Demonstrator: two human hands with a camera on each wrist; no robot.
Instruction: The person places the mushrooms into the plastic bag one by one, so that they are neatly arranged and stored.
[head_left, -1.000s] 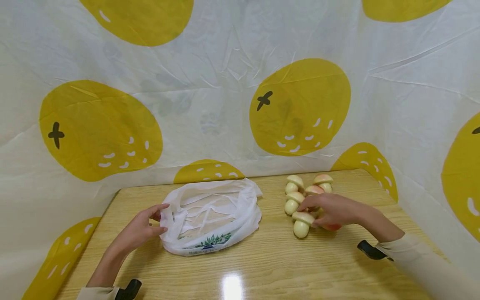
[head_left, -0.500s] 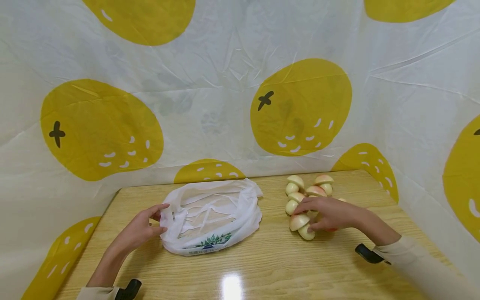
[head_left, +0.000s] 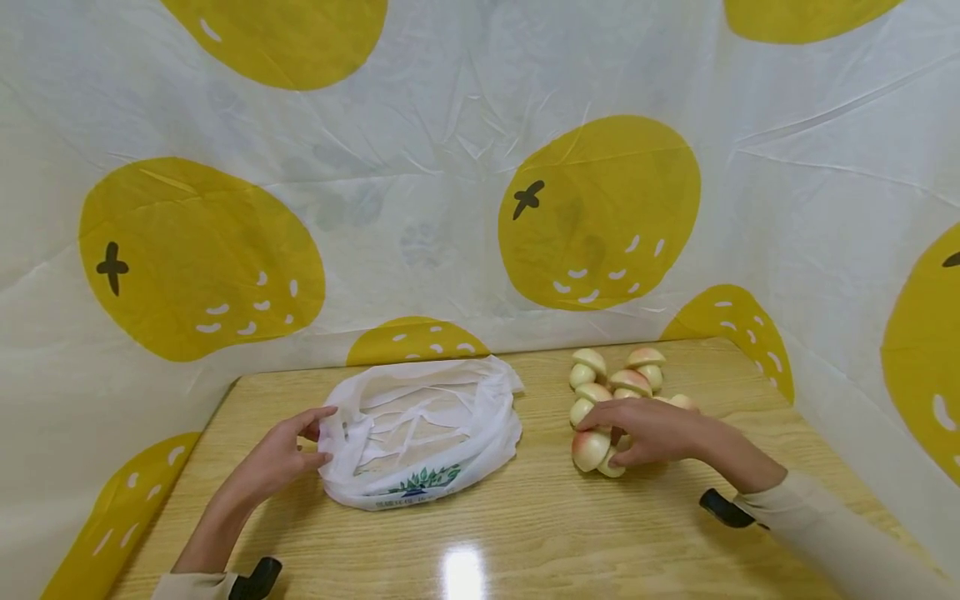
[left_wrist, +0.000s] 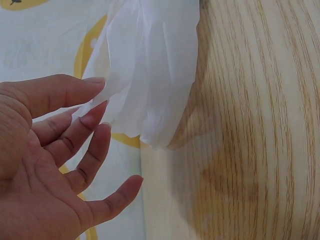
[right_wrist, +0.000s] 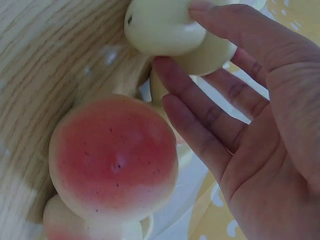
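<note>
In the head view, a white plastic bag (head_left: 420, 492) with a green leaf print lies mouth up on the left of the table. My left hand (head_left: 277, 462) holds its left rim; in the left wrist view the film (left_wrist: 150, 65) runs between thumb and fingers, the other fingers loosely bent. At the right, my right hand (head_left: 660, 432) grips a toy mushroom (head_left: 590, 452) with a pale, pink-tinged cap. The right wrist view shows the thumb and fingertips around its pale stem (right_wrist: 162, 30). Another mushroom with a red cap (right_wrist: 115, 160) lies close beside that hand.
Several more toy mushrooms stand behind the right hand, such as a back-left one (head_left: 588, 367), a back-right one (head_left: 647, 364) and a right one (head_left: 682, 403). The wooden table (head_left: 540, 533) backs onto a curtain (head_left: 420, 250) printed with yellow fruit.
The mushroom in my right hand has tipped and turned, its cap now facing the front left. The right hand has shifted slightly left. Left hand and bag stay put.
</note>
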